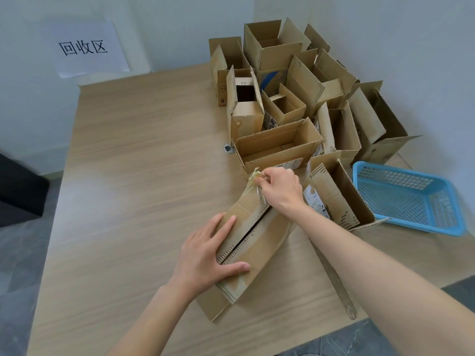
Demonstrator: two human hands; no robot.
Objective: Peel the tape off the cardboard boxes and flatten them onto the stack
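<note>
Two hands on cardboard box (253,242) at frame centre: left hand (205,255) presses flat, right hand (279,187) pinches tape (254,177). Risk: tape snaps or tears cardboard if yanked.

The labels (316,201) on the boxes are too small to read; the right hand (279,189) hides the tape's (254,179) end. A dark object (18,191), perhaps a seat, is cut off at the left edge.

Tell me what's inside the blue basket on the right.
Nothing shows inside the blue basket: only its mesh floor and walls. Its near-left corner is covered by the flap of an open cardboard box, so that part cannot be checked.
</note>
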